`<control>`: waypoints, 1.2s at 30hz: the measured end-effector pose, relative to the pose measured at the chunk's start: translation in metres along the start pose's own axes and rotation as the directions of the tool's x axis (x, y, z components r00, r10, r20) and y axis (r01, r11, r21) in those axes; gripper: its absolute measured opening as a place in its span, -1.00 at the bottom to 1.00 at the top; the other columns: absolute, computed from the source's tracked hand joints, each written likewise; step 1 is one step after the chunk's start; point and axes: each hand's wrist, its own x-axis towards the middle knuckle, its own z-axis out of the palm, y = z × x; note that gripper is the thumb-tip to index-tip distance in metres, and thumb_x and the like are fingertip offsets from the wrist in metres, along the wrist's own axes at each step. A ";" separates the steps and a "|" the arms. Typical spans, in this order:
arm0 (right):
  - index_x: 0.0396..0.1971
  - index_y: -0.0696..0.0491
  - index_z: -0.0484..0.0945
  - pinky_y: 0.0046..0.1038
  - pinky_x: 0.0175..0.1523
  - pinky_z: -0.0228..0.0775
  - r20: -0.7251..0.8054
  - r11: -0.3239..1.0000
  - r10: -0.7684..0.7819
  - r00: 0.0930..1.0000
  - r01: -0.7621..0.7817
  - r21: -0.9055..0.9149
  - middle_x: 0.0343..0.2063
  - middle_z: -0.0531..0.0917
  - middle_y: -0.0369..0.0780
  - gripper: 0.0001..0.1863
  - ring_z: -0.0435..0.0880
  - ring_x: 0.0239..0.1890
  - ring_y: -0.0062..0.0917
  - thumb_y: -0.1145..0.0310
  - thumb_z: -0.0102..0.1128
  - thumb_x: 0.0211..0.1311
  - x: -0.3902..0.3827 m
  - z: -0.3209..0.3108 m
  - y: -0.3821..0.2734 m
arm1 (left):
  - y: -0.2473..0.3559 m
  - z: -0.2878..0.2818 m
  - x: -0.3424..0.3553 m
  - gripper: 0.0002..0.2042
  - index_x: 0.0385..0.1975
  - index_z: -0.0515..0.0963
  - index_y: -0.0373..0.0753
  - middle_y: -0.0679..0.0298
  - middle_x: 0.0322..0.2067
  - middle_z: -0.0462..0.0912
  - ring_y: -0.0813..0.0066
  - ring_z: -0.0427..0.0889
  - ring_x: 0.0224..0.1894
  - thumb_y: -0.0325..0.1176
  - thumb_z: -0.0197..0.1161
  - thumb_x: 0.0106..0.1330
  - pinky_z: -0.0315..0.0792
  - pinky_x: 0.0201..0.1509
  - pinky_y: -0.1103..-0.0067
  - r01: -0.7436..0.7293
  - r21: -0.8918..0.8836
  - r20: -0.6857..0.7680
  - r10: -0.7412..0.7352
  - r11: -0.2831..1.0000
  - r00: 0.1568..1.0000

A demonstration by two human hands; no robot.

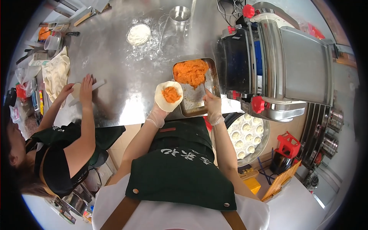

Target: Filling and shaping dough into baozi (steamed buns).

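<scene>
Worktop [115,88]: stainless steel, dusted with flour toward its far edge.

Left end: one pale, soft, folded mass [56,73], cloth or dough, which cannot be told.

Near edge, left part: a co-worker's two hands [86,83], one on a white rolling pin [99,84], the other at the rim of a small dough round [76,92].

Far side, middle: one round, flour-white heap [138,34]; to its right, close to the far edge, one metal cup [180,14].

Near edge, middle: the person's left hand [161,110], clear-gloved, set beneath a dough wrapper [159,98]; finger curl hidden, so cannot be told. The wrapper lies flat, an orange filling portion [171,94] at its centre, its right rim overlapping the tray in view.

Right of it: one rectangular metal tray [191,104], orange filling [190,71] heaped in its far half.

Tray's right side: the person's right hand [213,104], clear-gloved, fingers closed round the handle of a slim spreading tool [206,87] angled toward the filling.

Beyond the near edge, right: one round pan [265,145] of pleated white buns [248,137].

Right end: one roller machine [274,63], red-knobbed.
</scene>
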 end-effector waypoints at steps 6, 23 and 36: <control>0.19 0.25 0.40 -0.70 -0.59 -0.02 0.207 0.816 0.169 0.964 -0.255 0.519 -0.49 0.53 -0.30 -0.58 0.22 -0.65 -0.78 0.52 0.01 0.36 0.022 -0.006 -0.009 | 0.004 -0.005 0.005 -0.70 -0.08 0.51 -0.19 0.25 -0.14 0.62 0.30 0.60 -0.05 -0.13 0.05 0.37 0.51 0.03 0.33 0.006 0.034 0.208 -0.013 0.999 0.978; 0.11 0.03 0.56 -0.44 -0.46 0.48 -0.044 0.460 -0.822 0.567 0.617 -0.639 -0.45 0.60 -0.23 -0.40 0.58 -0.56 -0.44 0.71 0.10 -0.03 -0.072 0.025 -0.061 | -0.009 0.110 0.012 -0.64 0.04 0.44 -0.21 0.16 -0.04 0.58 0.22 0.58 0.02 -0.11 0.05 0.40 0.53 0.08 0.33 -0.393 0.515 0.352 0.231 0.762 0.907; 0.05 0.00 0.61 -0.44 -0.37 0.50 0.065 0.372 -0.828 0.557 0.633 -0.679 -0.45 0.60 -0.21 -0.33 0.63 -0.48 -0.36 0.81 0.03 -0.16 -0.100 0.011 -0.097 | -0.002 0.117 0.009 -0.64 0.07 0.44 -0.18 0.11 -0.01 0.56 0.11 0.55 0.07 -0.10 0.00 0.44 0.49 0.15 0.21 -0.097 0.019 0.104 0.095 0.995 0.990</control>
